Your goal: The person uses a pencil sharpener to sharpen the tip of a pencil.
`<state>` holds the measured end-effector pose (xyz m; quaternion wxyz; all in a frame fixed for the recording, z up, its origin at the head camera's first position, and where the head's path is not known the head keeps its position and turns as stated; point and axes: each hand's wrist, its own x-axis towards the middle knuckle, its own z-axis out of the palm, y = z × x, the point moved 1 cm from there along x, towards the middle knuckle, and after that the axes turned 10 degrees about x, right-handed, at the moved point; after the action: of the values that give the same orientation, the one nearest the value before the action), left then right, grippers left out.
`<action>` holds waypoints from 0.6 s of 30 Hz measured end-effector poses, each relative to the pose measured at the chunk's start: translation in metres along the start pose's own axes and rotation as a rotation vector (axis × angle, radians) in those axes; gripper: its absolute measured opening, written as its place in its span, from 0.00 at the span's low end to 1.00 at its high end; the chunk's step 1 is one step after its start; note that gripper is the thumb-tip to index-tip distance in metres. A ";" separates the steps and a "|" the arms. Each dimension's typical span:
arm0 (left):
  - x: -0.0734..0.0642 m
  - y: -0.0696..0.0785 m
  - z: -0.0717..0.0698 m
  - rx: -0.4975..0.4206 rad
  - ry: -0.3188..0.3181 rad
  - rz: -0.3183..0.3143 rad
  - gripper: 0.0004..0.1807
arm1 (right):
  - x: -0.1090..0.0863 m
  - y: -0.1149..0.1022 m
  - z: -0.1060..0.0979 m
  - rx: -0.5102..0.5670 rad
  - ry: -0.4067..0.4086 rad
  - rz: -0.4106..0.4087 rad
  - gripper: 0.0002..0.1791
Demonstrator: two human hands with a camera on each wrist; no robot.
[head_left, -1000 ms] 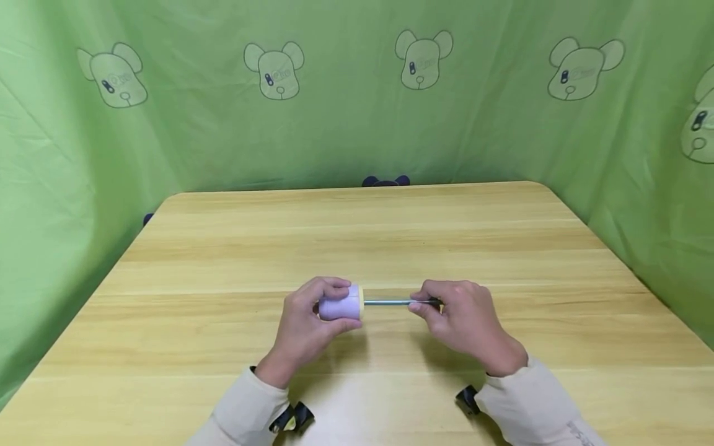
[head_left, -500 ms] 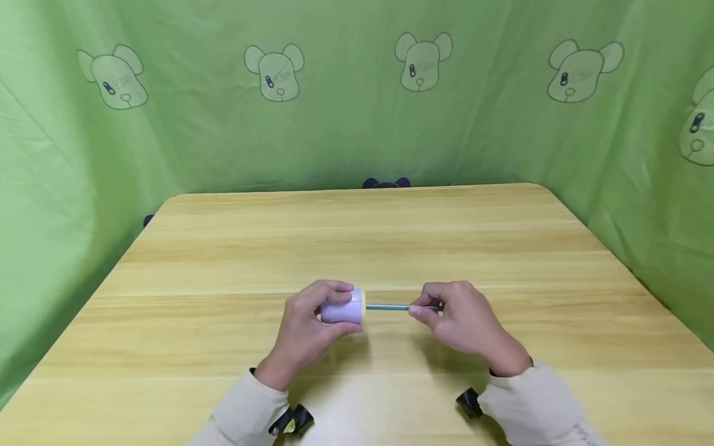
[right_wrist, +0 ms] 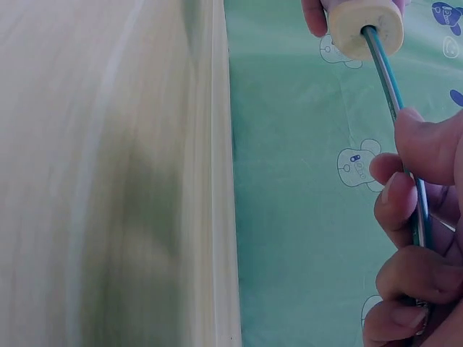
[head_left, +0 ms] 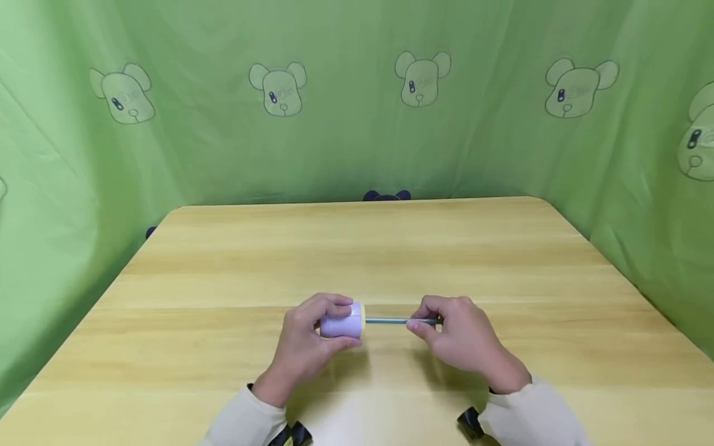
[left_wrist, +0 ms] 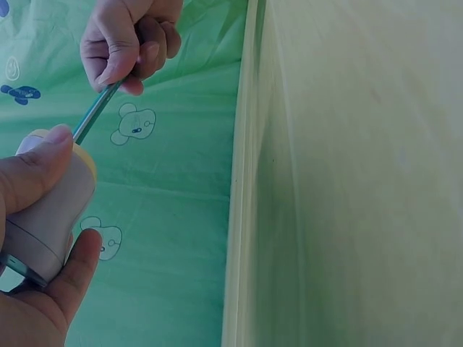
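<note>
My left hand [head_left: 301,347] grips a lavender pencil sharpener [head_left: 341,326], thumb on one side and fingers on the other. Its cream end [right_wrist: 347,40] faces right and has a round hole. A slim teal pencil [head_left: 385,320] stands in that hole, its tip hidden inside. My right hand [head_left: 463,341] pinches the pencil between thumb and fingers, some way from the sharpener. In the right wrist view the other fingers curl round the pencil's rear part, which they partly cover. Both hands are held above the table, their shadows below.
The wooden table [head_left: 357,248] spreads around both hands, with rounded far corners. Green curtains [head_left: 346,148] with bear-head drawings hang behind it and at both sides. Black wrist devices [head_left: 471,423] sit by the pale sleeves [head_left: 535,415].
The head view has tilted up slightly, so the table and hands appear lower. Both hands keep their holds, and the pencil stays in the sharpener's hole.
</note>
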<state>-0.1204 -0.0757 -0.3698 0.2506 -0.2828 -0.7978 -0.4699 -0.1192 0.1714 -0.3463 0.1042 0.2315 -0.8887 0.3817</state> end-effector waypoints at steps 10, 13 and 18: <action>-0.002 0.000 0.000 -0.006 0.021 -0.003 0.22 | 0.001 0.004 0.003 -0.059 0.172 -0.219 0.12; -0.002 0.001 0.000 -0.005 0.019 -0.017 0.21 | 0.002 0.005 0.004 -0.104 0.275 -0.345 0.13; -0.002 0.001 0.002 -0.016 0.008 -0.064 0.22 | 0.003 0.007 0.005 -0.167 0.382 -0.485 0.10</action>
<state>-0.1186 -0.0736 -0.3711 0.2364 -0.2574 -0.8017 -0.4849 -0.1253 0.1713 -0.3535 0.3757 0.3513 -0.8002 0.3082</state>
